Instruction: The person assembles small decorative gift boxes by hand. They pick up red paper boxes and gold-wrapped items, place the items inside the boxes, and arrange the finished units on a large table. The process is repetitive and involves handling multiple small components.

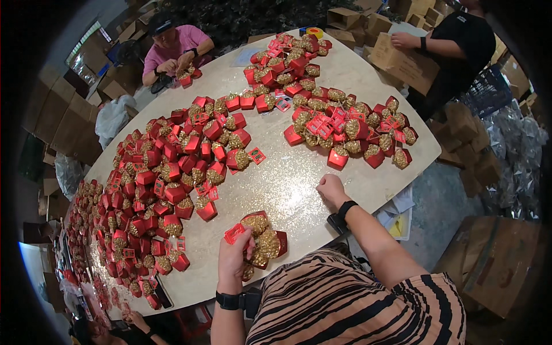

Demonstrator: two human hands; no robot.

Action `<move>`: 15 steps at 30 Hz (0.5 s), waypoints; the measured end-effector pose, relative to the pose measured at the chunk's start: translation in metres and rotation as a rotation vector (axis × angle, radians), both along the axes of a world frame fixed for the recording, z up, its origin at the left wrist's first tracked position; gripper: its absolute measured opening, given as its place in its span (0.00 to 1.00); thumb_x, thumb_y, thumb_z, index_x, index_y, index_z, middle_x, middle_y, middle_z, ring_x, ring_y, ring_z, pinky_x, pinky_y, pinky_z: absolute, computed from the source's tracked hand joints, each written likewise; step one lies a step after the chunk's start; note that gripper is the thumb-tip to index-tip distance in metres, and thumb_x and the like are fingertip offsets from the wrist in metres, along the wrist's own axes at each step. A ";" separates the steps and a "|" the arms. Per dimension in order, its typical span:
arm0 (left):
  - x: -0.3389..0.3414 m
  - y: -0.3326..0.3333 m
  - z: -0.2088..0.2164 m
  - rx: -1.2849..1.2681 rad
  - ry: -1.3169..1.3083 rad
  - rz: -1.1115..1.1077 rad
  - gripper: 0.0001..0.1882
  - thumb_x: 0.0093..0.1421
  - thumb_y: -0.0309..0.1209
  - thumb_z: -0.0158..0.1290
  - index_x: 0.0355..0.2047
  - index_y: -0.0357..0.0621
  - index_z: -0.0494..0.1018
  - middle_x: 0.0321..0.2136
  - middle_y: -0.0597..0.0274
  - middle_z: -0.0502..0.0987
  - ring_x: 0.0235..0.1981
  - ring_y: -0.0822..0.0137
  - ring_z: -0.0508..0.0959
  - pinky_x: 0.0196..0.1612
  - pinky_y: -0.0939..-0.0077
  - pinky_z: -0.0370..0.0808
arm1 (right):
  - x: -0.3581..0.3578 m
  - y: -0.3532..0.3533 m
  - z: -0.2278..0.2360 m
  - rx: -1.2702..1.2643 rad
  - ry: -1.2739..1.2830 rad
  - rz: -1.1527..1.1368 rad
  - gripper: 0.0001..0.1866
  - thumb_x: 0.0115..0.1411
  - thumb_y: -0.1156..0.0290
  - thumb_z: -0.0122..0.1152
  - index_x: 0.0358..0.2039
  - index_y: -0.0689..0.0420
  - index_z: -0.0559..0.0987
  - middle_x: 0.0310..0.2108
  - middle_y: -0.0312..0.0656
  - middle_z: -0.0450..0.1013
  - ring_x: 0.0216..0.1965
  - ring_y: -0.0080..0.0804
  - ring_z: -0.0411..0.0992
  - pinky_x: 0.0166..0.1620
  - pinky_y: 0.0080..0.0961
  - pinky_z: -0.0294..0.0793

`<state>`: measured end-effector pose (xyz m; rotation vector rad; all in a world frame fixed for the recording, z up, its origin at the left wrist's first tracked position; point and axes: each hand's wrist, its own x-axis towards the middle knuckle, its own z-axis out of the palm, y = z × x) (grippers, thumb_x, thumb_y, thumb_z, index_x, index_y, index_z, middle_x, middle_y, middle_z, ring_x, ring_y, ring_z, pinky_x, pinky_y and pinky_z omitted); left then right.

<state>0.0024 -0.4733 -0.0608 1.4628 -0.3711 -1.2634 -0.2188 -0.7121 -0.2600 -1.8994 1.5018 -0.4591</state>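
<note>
While the left hand grips a small red tag near the six o'clock edge of the tabletop, a bunch of red-and-gold ornaments sits just beside that hand, toward three o'clock. Toward two o'clock from the bunch, the right hand is curled closed, its contents impossible to tell. A large heap of similar ornaments spreads toward ten o'clock from the left hand.

Ornament bunch: red, boxy, bumpy gold tops, pieces tilted variously; view's six o'clock. Red tag: held, bunch's ten o'clock.
</note>
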 end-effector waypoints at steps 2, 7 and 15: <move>-0.002 -0.004 0.003 0.008 -0.012 -0.018 0.10 0.58 0.31 0.50 0.36 0.37 0.70 0.17 0.65 0.70 0.13 0.76 0.66 0.14 0.86 0.60 | 0.003 -0.001 -0.010 -0.023 0.019 0.005 0.08 0.40 0.69 0.59 0.17 0.60 0.77 0.19 0.49 0.73 0.24 0.42 0.73 0.31 0.33 0.72; -0.002 -0.005 0.003 0.009 -0.018 -0.021 0.10 0.58 0.31 0.50 0.37 0.37 0.70 0.17 0.65 0.70 0.13 0.77 0.65 0.14 0.86 0.59 | 0.005 0.006 0.012 0.185 -0.269 0.079 0.05 0.45 0.72 0.59 0.23 0.60 0.77 0.18 0.44 0.73 0.18 0.33 0.71 0.24 0.27 0.70; -0.003 -0.008 0.001 0.022 -0.007 0.015 0.11 0.57 0.29 0.50 0.39 0.37 0.70 0.17 0.67 0.69 0.13 0.79 0.64 0.14 0.87 0.59 | 0.047 0.048 0.142 0.663 -0.716 0.358 0.04 0.55 0.75 0.56 0.28 0.62 0.74 0.21 0.37 0.73 0.17 0.20 0.71 0.20 0.14 0.68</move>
